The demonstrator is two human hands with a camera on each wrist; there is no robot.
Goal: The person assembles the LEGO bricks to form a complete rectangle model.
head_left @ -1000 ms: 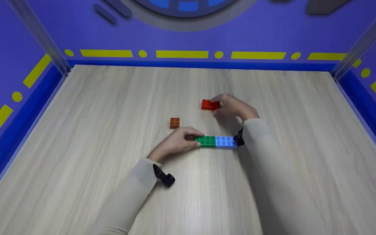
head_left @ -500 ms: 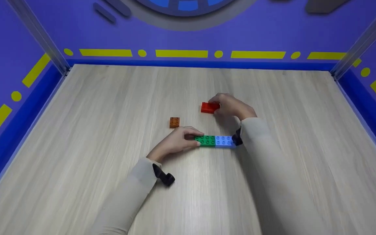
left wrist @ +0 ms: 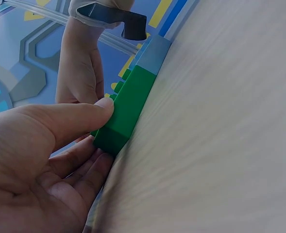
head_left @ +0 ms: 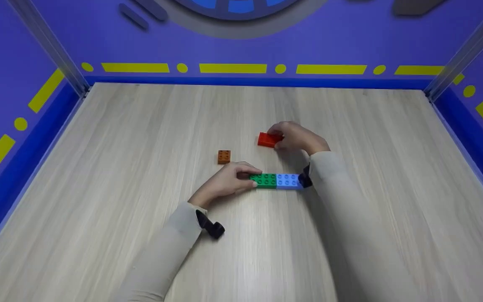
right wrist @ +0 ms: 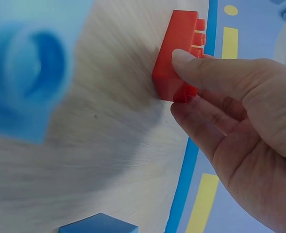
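Note:
My left hand [head_left: 227,180] pinches the left end of a green building brick [head_left: 266,180], thumb on the near side and fingers on the far side. A light blue brick [head_left: 287,180] lies end to end with the green one, studs up, its right end overlapped by the black mount on my right wrist. Farther back, my right hand [head_left: 299,136] grips a red brick [head_left: 266,139] by its right end. In the right wrist view the thumb presses the side of the red brick [right wrist: 174,53], whose studs face the fingers.
An orange brick [head_left: 224,157] with several studs lies just beyond my left hand. At the bottom edge of the right wrist view a darker blue block [right wrist: 99,224] shows in part. Purple-blue walls [head_left: 241,48] with yellow marks border the wooden table [head_left: 162,121] at the back and sides.
The red brick in my right hand has come slightly toward me and turned a little. My left hand and the green and light blue bricks have stayed in place.

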